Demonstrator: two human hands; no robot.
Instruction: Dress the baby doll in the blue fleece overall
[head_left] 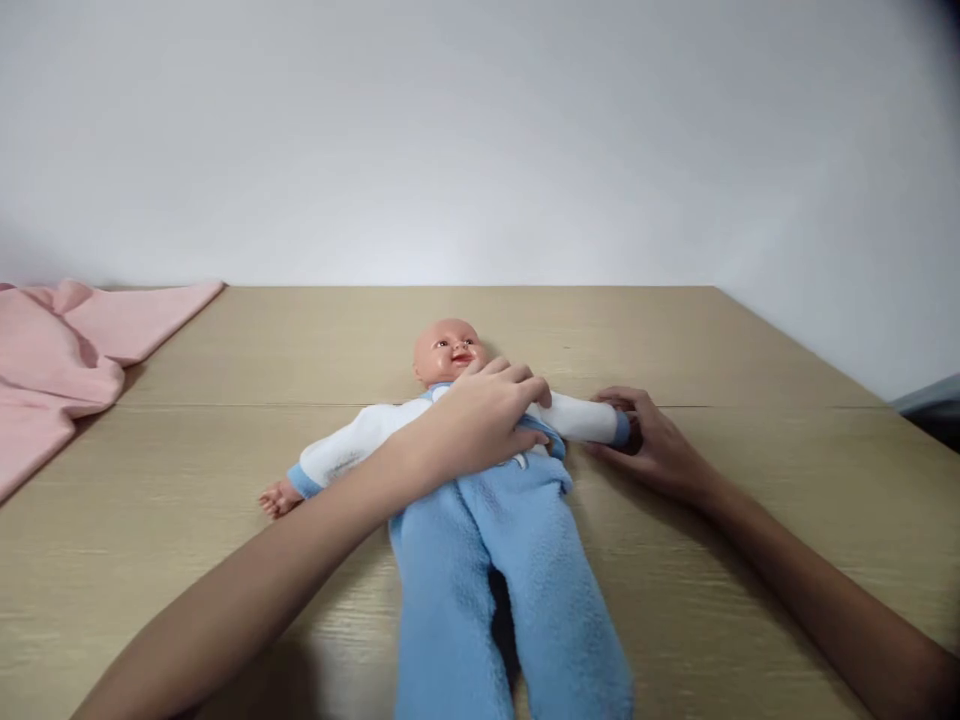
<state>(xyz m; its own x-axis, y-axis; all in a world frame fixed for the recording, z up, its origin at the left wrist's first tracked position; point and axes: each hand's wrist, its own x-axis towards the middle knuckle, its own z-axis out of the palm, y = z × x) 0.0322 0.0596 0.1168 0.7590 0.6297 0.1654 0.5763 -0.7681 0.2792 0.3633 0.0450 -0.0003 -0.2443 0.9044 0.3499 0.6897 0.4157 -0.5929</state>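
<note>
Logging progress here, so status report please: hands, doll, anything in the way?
Left hand across doll, right hand at doll's cuff. Doll face up on table. Nothing visible in the way; pink cloth off to the left.

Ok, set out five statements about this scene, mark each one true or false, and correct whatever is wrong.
1. The doll lies face up on the wooden table. True.
2. The left hand is down by the doll's feet. False: it is over the doll's chest.
3. The right hand is at the end of one of the doll's sleeves. True.
4. The pink cloth lies on the right side of the picture. False: it is on the left.
5. The sleeves are white with blue cuffs. True.
</note>
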